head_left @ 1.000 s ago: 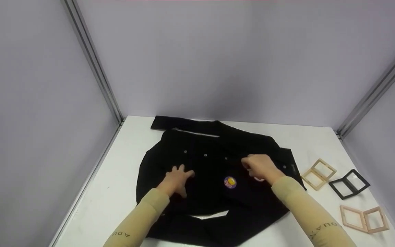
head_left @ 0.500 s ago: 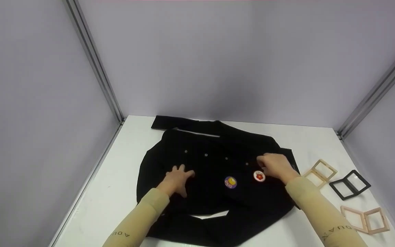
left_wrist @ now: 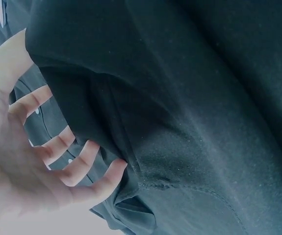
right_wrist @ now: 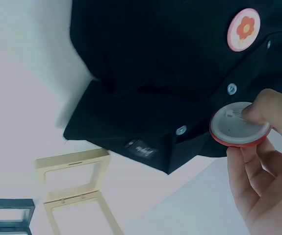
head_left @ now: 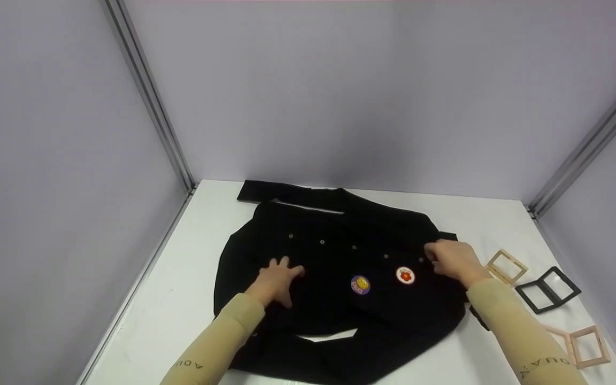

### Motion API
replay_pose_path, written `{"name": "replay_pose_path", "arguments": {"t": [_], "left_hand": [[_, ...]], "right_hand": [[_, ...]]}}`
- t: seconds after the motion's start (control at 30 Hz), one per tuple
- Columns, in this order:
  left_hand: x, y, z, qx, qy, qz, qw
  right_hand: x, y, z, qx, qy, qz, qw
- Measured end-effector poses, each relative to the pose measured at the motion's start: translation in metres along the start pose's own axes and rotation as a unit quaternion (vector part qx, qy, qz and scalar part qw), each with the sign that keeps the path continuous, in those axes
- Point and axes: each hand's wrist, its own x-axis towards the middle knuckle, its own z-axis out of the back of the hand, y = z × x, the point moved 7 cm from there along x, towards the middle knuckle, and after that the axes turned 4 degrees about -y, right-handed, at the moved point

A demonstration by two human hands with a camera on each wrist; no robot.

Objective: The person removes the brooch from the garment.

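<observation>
A black buttoned shirt (head_left: 329,299) lies spread on the white table. My left hand (head_left: 276,280) rests on it with fingers spread; in the left wrist view its bent fingertips touch the dark cloth. My right hand (head_left: 452,261) is over the shirt's right end, by the button row. In the right wrist view it pinches a round pin badge (right_wrist: 229,132) between thumb and fingers, with the grey back and its pin showing and a red rim. On the shirt lie a purple badge with a yellow face (head_left: 360,285) and a white badge with a red flower (head_left: 405,275).
To the right of the shirt stand several hinged frames: a light wooden one (head_left: 517,263), a black one (head_left: 542,286) and a pinkish one (head_left: 574,341), partly behind my right sleeve. Grey walls (head_left: 340,96) enclose the white table (head_left: 174,267) at the back and sides.
My right hand has moved right along the button row, uncovering the flower badge that it mostly hid. My left hand has stayed in place.
</observation>
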Motion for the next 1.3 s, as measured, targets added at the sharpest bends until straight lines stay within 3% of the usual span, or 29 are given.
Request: {"name": "replay_pose_path", "arguments": {"t": [0.33, 0.77, 1.3], "left_hand": [[0.000, 0.002, 0.000, 0.023, 0.008, 0.005, 0.9997], [0.000, 0.004, -0.002, 0.020, 0.005, 0.007, 0.9998], [-0.001, 0.005, -0.001, 0.008, 0.001, -0.002, 1.0000]], "right_hand": [[-0.006, -0.015, 0.004, 0.005, 0.021, -0.013, 0.9997], [-0.030, -0.045, 0.002, -0.002, 0.004, -0.032, 0.9995], [-0.044, -0.069, -0.007, 0.022, 0.028, -0.061, 0.9975]]}}
